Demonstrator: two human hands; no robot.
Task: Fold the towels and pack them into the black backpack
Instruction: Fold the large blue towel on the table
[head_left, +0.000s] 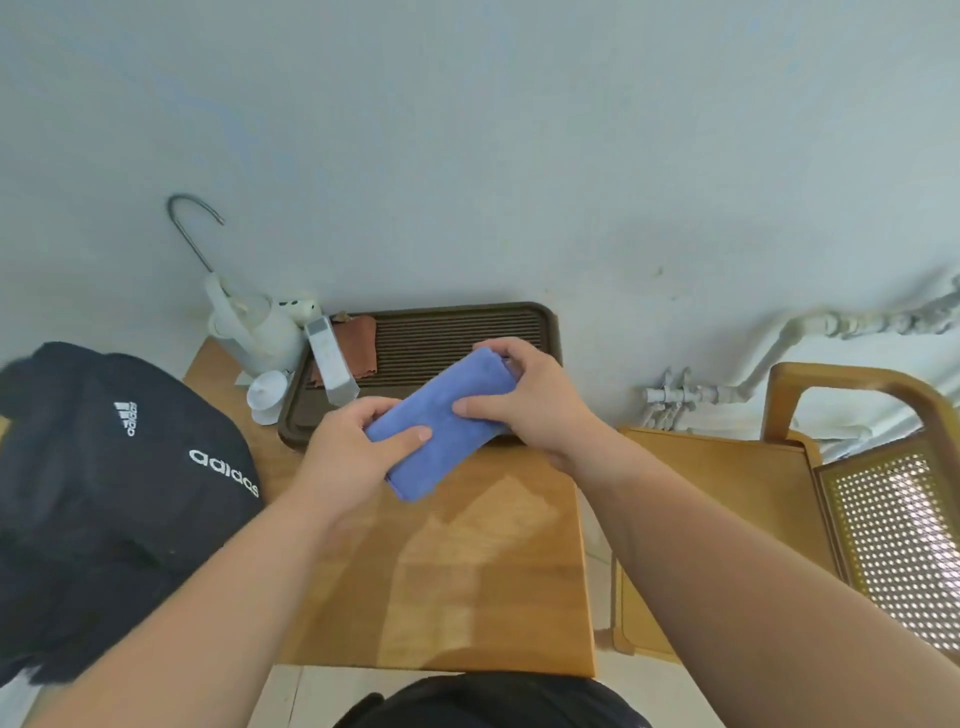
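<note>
Blue towel (441, 426), folded narrow at frame centre, is pinched at both ends by left grip (353, 447) and right grip (535, 400); keep edges aligned before packing into black backpack (119, 467), left.

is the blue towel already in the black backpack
No, the left hand and right hand hold the folded blue towel out in front, apart from the black backpack on the left.

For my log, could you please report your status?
Left hand and right hand grip the folded blue towel. Black backpack at left, opening unseen. Path looks clear.
</note>
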